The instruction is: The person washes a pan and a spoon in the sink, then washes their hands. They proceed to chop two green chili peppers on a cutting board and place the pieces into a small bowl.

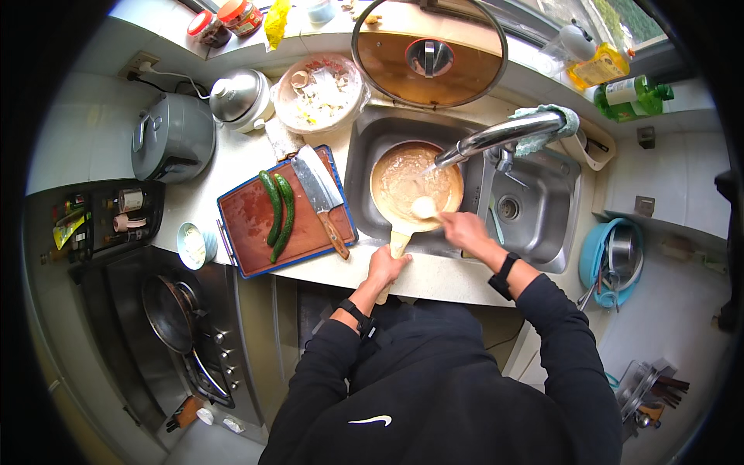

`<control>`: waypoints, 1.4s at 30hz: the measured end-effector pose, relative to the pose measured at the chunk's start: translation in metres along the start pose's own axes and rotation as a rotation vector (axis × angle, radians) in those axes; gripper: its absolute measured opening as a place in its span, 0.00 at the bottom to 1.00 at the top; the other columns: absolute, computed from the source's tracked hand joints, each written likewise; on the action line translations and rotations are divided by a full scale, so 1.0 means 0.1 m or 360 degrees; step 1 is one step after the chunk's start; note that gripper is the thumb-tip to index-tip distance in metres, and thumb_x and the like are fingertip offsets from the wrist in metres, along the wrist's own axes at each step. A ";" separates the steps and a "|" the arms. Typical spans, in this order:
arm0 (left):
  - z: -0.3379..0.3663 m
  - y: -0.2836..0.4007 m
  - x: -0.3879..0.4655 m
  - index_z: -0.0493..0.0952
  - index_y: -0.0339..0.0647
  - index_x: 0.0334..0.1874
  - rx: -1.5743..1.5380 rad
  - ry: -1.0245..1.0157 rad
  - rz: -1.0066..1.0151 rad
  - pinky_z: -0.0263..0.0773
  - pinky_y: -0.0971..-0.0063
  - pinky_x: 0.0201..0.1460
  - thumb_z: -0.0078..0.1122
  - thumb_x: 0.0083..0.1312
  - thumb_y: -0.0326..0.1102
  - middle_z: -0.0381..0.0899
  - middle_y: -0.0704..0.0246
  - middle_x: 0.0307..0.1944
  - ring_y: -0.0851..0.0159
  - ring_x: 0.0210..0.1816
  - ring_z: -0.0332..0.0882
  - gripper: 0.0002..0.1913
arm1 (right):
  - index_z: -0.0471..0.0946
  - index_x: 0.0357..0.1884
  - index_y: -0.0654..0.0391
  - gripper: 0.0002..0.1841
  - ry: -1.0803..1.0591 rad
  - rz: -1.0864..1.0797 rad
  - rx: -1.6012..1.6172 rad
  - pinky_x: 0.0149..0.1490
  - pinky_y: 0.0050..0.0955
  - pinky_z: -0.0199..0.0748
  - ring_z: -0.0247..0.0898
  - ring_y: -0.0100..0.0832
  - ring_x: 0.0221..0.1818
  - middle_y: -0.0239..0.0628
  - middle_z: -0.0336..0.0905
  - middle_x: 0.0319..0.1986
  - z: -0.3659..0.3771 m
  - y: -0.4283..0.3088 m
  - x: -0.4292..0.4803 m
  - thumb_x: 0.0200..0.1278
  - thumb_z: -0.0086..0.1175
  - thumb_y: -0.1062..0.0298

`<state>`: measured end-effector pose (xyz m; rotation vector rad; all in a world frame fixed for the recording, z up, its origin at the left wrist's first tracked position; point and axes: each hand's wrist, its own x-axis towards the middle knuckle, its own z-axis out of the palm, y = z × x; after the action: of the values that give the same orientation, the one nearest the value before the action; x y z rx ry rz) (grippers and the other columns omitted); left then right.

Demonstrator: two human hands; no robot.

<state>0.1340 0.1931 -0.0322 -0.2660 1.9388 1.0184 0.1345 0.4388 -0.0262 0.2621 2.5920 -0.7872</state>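
Observation:
My left hand [387, 266] is closed around the pale handle of a beige frying pan [400, 224]. The pan is in the left basin of the steel sink [363, 157], with its handle reaching over the front edge. Cloudy tan liquid [401, 180] fills it, rippling where water runs in from the chrome faucet [505, 135]. At the pan's right rim my right hand [465, 233] grips a utensil with a white rounded head [424, 207], which is in the liquid. Its exact kind is unclear, since my fingers cover the rest.
Left of the sink, a cutting board [244, 232] bears two cucumbers [283, 215] and a cleaver [317, 186]. Behind it stands a plastic-lined bowl of scraps [325, 96]. A glass lid [383, 52] leans behind the sink. A wok [168, 314] sits on the stove.

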 end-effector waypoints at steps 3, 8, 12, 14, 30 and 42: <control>0.00 -0.01 0.02 0.79 0.32 0.45 0.0074 -0.0010 0.0006 0.72 0.65 0.19 0.72 0.63 0.41 0.82 0.60 0.23 0.64 0.14 0.76 0.19 | 0.83 0.41 0.50 0.13 0.0258 0.0023 -0.0012 0.47 0.56 0.77 0.81 0.57 0.39 0.53 0.84 0.33 -0.16 0.14 0.34 0.70 0.45 0.61; 0.02 -0.05 0.03 0.80 0.31 0.44 0.0183 0.0033 0.0034 0.73 0.65 0.21 0.73 0.62 0.43 0.83 0.58 0.25 0.62 0.17 0.79 0.20 | 0.81 0.37 0.51 0.12 0.0307 -0.0256 0.0160 0.41 0.53 0.75 0.80 0.57 0.35 0.52 0.82 0.29 0.27 -0.41 0.60 0.68 0.46 0.61; 0.05 -0.10 0.05 0.80 0.31 0.43 0.0100 0.0070 0.0073 0.75 0.63 0.23 0.73 0.60 0.44 0.85 0.57 0.27 0.60 0.18 0.80 0.21 | 0.83 0.45 0.48 0.13 -0.0113 -0.0138 0.0019 0.44 0.54 0.77 0.80 0.58 0.38 0.52 0.83 0.32 0.13 -0.08 -0.09 0.68 0.48 0.60; 0.07 -0.12 0.08 0.80 0.31 0.43 0.0123 0.0087 0.0113 0.77 0.63 0.25 0.73 0.60 0.44 0.85 0.55 0.27 0.59 0.20 0.82 0.21 | 0.84 0.49 0.46 0.14 -0.0026 -0.0022 -0.0023 0.46 0.55 0.77 0.80 0.58 0.40 0.54 0.83 0.34 -0.14 0.28 -0.16 0.69 0.48 0.60; 0.12 -0.15 0.05 0.81 0.32 0.45 0.0375 0.0195 0.0136 0.78 0.57 0.49 0.72 0.59 0.46 0.86 0.48 0.39 0.44 0.43 0.85 0.23 | 0.83 0.53 0.46 0.17 -0.0207 -0.0164 -0.0067 0.46 0.53 0.79 0.81 0.56 0.40 0.52 0.85 0.36 -0.11 0.29 -0.22 0.68 0.47 0.60; 0.12 -0.09 0.02 0.80 0.30 0.46 0.0633 0.0229 0.0254 0.78 0.58 0.49 0.72 0.57 0.44 0.86 0.46 0.39 0.45 0.43 0.85 0.23 | 0.82 0.46 0.51 0.14 0.0362 -0.0059 -0.0085 0.48 0.55 0.77 0.80 0.58 0.42 0.52 0.84 0.35 -0.18 0.33 0.77 0.69 0.44 0.62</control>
<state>0.1452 0.1969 -0.0417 0.0425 2.2719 0.7046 0.0690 0.4806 -0.0625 0.3043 2.8338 -0.7370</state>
